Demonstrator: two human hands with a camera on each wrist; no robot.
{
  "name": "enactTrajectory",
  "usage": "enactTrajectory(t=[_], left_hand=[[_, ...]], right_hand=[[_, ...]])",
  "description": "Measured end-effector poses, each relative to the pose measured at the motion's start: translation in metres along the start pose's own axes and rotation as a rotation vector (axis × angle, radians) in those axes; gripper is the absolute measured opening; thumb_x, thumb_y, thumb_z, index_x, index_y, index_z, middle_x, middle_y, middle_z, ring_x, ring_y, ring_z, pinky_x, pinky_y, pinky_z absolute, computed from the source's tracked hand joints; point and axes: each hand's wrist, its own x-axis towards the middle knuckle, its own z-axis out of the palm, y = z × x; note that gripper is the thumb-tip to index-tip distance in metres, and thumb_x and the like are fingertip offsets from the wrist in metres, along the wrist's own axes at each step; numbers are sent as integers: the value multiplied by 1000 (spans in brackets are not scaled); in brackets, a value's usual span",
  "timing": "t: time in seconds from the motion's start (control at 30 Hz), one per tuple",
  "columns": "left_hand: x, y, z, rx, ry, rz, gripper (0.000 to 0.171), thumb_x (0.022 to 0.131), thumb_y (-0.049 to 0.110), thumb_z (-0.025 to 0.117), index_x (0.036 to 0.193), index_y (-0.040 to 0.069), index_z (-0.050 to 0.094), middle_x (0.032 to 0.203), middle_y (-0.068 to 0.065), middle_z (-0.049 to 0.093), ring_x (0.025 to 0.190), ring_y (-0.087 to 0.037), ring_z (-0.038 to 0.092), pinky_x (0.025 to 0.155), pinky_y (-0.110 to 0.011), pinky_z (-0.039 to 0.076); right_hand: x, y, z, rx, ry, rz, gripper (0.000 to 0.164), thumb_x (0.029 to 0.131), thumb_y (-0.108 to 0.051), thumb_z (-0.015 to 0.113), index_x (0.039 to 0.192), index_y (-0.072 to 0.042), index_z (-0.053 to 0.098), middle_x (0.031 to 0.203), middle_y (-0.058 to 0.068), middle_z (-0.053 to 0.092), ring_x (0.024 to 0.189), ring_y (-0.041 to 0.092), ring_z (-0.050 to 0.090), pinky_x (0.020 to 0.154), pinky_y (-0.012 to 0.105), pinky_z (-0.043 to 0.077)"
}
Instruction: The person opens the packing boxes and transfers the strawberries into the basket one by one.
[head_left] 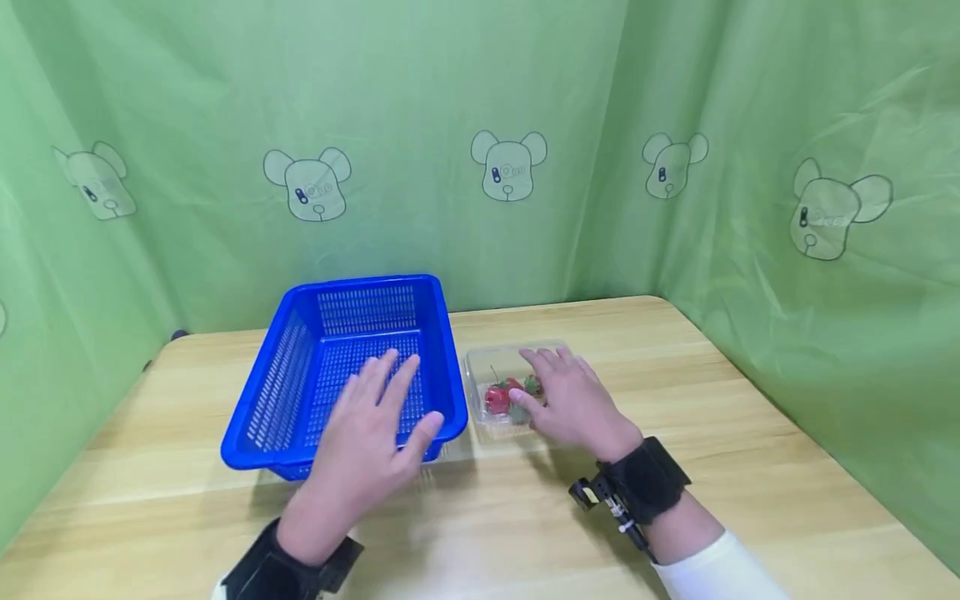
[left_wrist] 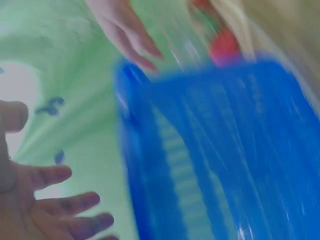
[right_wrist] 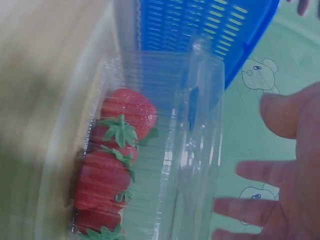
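Observation:
A clear plastic box (head_left: 480, 367) with several red strawberries (head_left: 497, 400) inside stands on the table, right of a blue basket (head_left: 258, 400). Green leaves top the strawberries (right_wrist: 102, 180) in the right wrist view, seen through the box's clear wall. My right hand (head_left: 573, 404) is over the right side of the box, fingers spread, holding nothing. Over the basket's near right part hovers my left hand (head_left: 367, 446), its fingers straight and apart. The left wrist view shows the left palm and fingers (left_wrist: 82, 202) beside the blurred basket.
The light wood table (head_left: 750, 467) carries both containers. Behind it and along its sides hangs a green curtain (head_left: 420, 125) printed with bear heads. The basket's slotted walls rise well above the low box beside it.

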Motion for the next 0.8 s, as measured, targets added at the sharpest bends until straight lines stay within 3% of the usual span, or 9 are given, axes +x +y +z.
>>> enactTrajectory(t=[0.07, 0.13, 0.27, 0.4, 0.53, 0.67, 0.8], left_hand=[[-1, 13, 1, -121, 13, 68, 64, 94, 45, 50, 144, 8, 36, 148, -20, 38, 134, -36, 33, 107, -57, 32], [-3, 27, 5, -265, -17, 107, 61, 93, 41, 54, 142, 7, 40, 144, -17, 44, 130, -32, 40, 104, -55, 38], [-5, 49, 16, -629, -213, 45, 51, 94, 34, 57, 136, 8, 47, 135, -13, 54, 121, -25, 51, 99, -48, 46], [0, 61, 35, -1021, -382, -166, 38, 95, 20, 57, 127, 1, 52, 123, -18, 61, 109, -27, 59, 92, -43, 52], [4, 68, 62, -1342, -440, -436, 34, 96, 14, 53, 123, -7, 51, 114, -23, 64, 105, -33, 61, 89, -43, 54], [9, 72, 91, -1519, -432, -647, 37, 99, 13, 48, 127, -10, 45, 119, -28, 60, 110, -37, 58, 93, -44, 51], [18, 75, 113, -1651, -408, -775, 42, 101, 11, 41, 133, -15, 35, 130, -36, 49, 119, -42, 50, 102, -49, 43]], right_hand=[[2, 2, -2, 24, -8, -30, 63, 92, -42, 57, 139, -4, 42, 137, 26, 49, 131, 49, 31, 111, 62, 21], [4, 4, -4, 42, -21, -54, 61, 90, -41, 61, 136, -4, 46, 134, 23, 53, 130, 48, 34, 110, 62, 22], [6, 7, -6, 91, -47, -84, 57, 84, -34, 69, 130, -6, 53, 125, 17, 61, 119, 41, 49, 103, 59, 36], [5, 10, -9, 106, -70, -111, 58, 78, -30, 76, 127, -7, 56, 116, 11, 64, 106, 29, 56, 94, 51, 47], [4, 13, -8, 92, -78, -127, 60, 73, -27, 80, 125, -7, 58, 112, 9, 65, 101, 26, 58, 90, 47, 50], [3, 14, -6, 67, -78, -129, 60, 71, -23, 81, 123, -4, 59, 112, 12, 66, 99, 27, 60, 89, 47, 52], [1, 13, -6, 34, -87, -129, 57, 71, -22, 81, 121, -3, 61, 109, 13, 68, 96, 26, 61, 87, 46, 53]])
